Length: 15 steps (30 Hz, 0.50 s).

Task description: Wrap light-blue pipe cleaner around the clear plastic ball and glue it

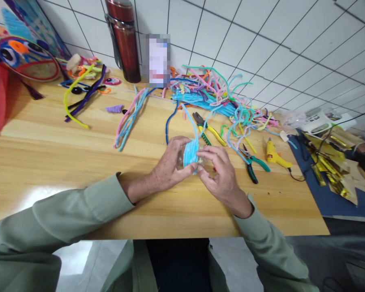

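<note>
Both my hands meet at the middle of a wooden table (48, 146). My left hand (167, 164) is closed around a small clear object wrapped with light blue pipe cleaner (190, 153). My right hand (220, 174) pinches the same wrapped piece from the right side. A loose end of the blue pipe cleaner runs up and away from the piece toward the back of the table. What the clear object is I cannot make out.
A tangle of coloured pipe cleaners (213, 93) lies behind my hands. Yellow-handled pliers (209, 129), green-handled pliers (252, 162) and a yellow glue gun (275, 156) lie to the right. A red flask (123, 40) stands at the back. Gold foil scraps (331, 166) lie far right.
</note>
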Available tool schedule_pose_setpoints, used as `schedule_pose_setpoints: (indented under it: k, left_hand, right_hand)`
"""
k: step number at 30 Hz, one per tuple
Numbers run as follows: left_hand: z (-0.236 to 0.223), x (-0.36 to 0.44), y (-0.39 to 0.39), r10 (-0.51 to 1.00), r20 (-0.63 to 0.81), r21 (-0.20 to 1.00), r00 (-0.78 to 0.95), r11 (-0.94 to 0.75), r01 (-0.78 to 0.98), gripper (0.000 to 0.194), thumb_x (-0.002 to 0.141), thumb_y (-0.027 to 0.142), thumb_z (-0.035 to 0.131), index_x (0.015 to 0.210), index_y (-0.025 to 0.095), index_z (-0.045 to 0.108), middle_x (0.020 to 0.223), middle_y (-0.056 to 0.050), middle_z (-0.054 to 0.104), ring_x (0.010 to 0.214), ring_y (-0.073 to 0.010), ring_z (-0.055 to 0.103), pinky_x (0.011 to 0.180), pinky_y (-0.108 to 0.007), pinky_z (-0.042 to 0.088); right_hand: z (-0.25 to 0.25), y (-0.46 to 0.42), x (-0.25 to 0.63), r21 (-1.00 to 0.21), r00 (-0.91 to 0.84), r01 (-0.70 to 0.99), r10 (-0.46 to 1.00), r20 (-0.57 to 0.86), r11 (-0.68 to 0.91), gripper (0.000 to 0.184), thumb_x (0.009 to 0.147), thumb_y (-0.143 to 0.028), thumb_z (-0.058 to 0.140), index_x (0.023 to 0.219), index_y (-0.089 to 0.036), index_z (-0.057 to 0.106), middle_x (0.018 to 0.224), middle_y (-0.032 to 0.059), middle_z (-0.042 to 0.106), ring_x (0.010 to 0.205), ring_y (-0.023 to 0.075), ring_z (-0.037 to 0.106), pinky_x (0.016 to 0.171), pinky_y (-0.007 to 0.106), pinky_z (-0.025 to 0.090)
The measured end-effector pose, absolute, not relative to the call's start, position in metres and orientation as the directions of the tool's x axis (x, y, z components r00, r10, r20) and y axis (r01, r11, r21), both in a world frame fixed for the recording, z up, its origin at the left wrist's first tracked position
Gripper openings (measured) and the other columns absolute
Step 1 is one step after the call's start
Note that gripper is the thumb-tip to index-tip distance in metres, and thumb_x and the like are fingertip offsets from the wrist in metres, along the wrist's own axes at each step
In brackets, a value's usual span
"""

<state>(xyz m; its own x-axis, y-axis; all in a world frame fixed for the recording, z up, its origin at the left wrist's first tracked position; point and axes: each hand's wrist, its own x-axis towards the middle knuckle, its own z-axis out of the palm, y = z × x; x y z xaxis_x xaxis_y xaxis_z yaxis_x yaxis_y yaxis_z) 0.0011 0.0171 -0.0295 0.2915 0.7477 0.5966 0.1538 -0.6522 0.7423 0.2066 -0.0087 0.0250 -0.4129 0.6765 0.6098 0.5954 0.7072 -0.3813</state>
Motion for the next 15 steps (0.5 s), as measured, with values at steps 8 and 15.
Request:
schedule_pose_setpoints:
  k: [8, 15]
  left_hand:
    - [-0.0291, 0.0022, 0.0169, 0.74, 0.612, 0.733, 0.279, -0.663, 0.153, 0.058, 0.099, 0.037, 0.071, 0.149, 0.028, 0.044, 0.14, -0.014, 0.055, 0.134, -0.0314, 0.056, 0.113, -0.055, 0.053]
    - [-0.0255, 0.0015, 0.0175, 0.705, 0.638, 0.68, 0.309, -0.705, 0.201, 0.055, 0.101, 0.037, 0.07, 0.149, 0.028, 0.045, 0.138, -0.014, 0.057, 0.134, -0.0301, 0.057, 0.113, -0.053, 0.055]
  right_hand:
    - [0.0257, -0.0064, 0.2045, -0.414, -0.353, 0.601, 0.691, 0.631, 0.684, 0.018, 0.101, -0.02, 0.066, 0.115, -0.026, 0.076, 0.112, 0.0084, 0.076, 0.107, 0.0284, 0.076, 0.094, 0.051, 0.064]
    - [0.031, -0.006, 0.207, -0.425, -0.347, 0.617, 0.714, 0.608, 0.662, 0.017, 0.099, -0.017, 0.069, 0.109, -0.027, 0.077, 0.11, 0.0078, 0.079, 0.106, 0.0268, 0.076, 0.093, 0.049, 0.064]
